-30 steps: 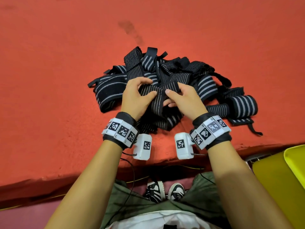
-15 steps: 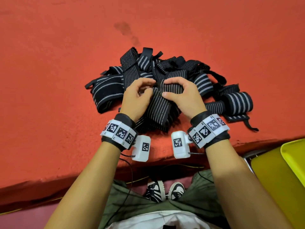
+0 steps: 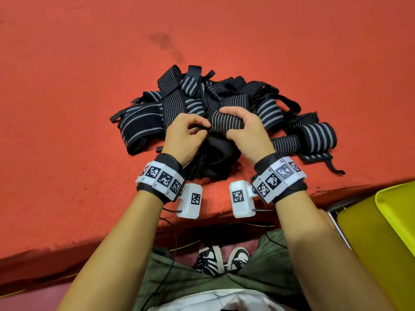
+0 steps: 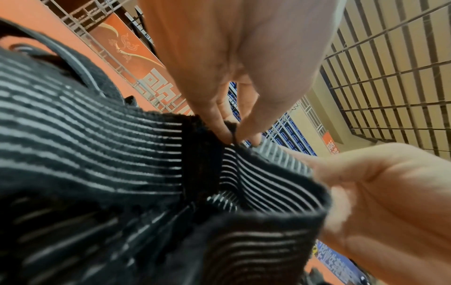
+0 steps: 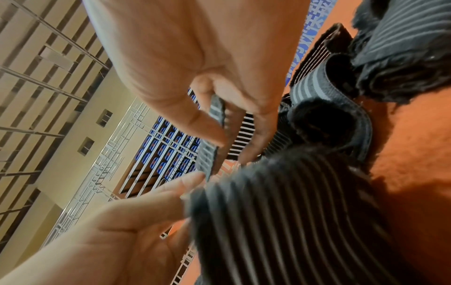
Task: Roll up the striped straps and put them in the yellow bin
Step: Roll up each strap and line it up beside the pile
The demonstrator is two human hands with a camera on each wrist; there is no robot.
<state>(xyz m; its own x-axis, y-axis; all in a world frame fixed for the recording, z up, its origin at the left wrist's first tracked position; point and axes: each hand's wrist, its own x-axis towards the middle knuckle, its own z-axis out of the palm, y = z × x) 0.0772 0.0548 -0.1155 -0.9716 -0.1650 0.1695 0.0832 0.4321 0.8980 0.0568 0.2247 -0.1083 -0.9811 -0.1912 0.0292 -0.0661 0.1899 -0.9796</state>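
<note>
In the head view, a striped strap (image 3: 226,121) was held at the centre of the frame, above the near edge of a heap of loose straps (image 3: 202,102) lying on the red worktop (image 3: 67,108). The left hand (image 3: 183,136) was curled with its fingertips pinched on the strap's left end, while the right hand (image 3: 246,131) was clamped over the strap from above, thumb beneath. The strap's long axis was seen to run left to right between the two hands, with the remainder hanging down toward the wrists; both hands were equally near it. An already rolled strap (image 3: 315,134) lay at the right of the heap. The yellow bin (image 3: 381,232) was seen at the lower right edge of the frame, below the worktop's edge and nearer the right hand, so a finished roll would probably be carried that way. In the left wrist view, the left hand (image 4: 234,123) was shown at upper centre, its fingertips pinched on a dark edge of the strap (image 4: 146,160), with the right hand (image 4: 380,192) gripping the fabric at the right. In the right wrist view, the right hand (image 5: 219,115) was shown with thumb and fingers closed on a narrow band of the strap (image 5: 209,152), the left hand (image 5: 122,221) touching the ribbed fabric at lower left. Rolling was judged barely begun.
</note>
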